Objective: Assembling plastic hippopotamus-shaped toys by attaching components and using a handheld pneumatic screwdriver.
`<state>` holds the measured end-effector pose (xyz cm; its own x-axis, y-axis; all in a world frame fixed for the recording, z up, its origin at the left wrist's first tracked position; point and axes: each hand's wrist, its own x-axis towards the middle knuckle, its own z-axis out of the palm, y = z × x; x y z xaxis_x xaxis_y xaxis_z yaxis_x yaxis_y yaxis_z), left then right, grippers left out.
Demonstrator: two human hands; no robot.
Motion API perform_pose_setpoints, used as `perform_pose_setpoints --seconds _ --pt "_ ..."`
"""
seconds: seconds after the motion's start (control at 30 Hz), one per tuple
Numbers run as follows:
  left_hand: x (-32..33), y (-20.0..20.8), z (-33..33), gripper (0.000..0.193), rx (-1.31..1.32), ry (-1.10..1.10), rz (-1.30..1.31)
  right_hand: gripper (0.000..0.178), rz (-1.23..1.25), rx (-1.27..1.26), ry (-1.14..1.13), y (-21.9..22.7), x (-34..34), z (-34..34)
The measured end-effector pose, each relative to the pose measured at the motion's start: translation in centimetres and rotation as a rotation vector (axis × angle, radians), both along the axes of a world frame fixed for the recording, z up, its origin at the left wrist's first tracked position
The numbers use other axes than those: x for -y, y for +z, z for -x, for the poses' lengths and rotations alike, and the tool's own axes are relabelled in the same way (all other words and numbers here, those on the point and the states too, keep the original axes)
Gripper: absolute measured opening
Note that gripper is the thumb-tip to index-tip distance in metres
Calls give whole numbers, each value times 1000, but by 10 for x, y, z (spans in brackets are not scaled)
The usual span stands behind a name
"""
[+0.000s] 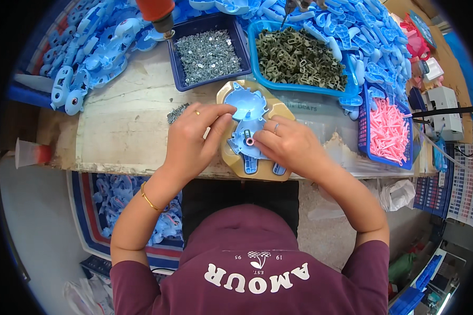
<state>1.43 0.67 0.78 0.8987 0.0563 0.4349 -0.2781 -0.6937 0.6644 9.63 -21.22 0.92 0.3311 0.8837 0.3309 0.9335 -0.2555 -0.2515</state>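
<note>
A light-blue hollow plastic toy shell (242,102) lies open side up in a tan fixture block (227,157) at the table's front edge. In its lower part sit a small dark clip (248,133) and a pink ring-ended piece (250,142). Bent over the shell's right side, my right hand (291,140) has its fingertips closed against the pink piece. My left hand (197,134) reaches over the upper left of the shell, thumb and forefinger brought together in a pinch. Whatever is between those tips is too small to make out.
Behind the fixture stand a dark-blue tray of screws (181,81) and a blue tray of dark clips (305,89). A basket of pink pieces (386,159) is to the right. Blue toy parts (97,52) heap along the back. An orange power driver (155,9) hangs above.
</note>
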Motion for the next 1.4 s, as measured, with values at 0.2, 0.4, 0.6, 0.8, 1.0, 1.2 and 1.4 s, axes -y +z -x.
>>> perform_pose_setpoints --seconds 0.2,0.4,0.6,0.8,1.0,1.2,1.4 --pt "-2 -4 4 20 105 -255 -217 10 119 54 48 8 -2 -2" --pt "7 -7 21 41 42 -329 -493 9 92 48 65 3 -1 -7" --pt "17 -13 22 40 41 -268 -531 11 156 77 91 8 -4 -12" --pt "19 -13 22 39 22 -278 -480 14 4 4 -162 16 19 5" --pt "19 -15 24 40 7 -268 -463 12 -15 -187 -311 9 34 11" --pt "20 -14 22 40 5 -273 -456 10 -31 -190 -332 11 34 10" --pt "18 -14 23 44 10 -259 -444 7 111 -176 -347 21 27 10"
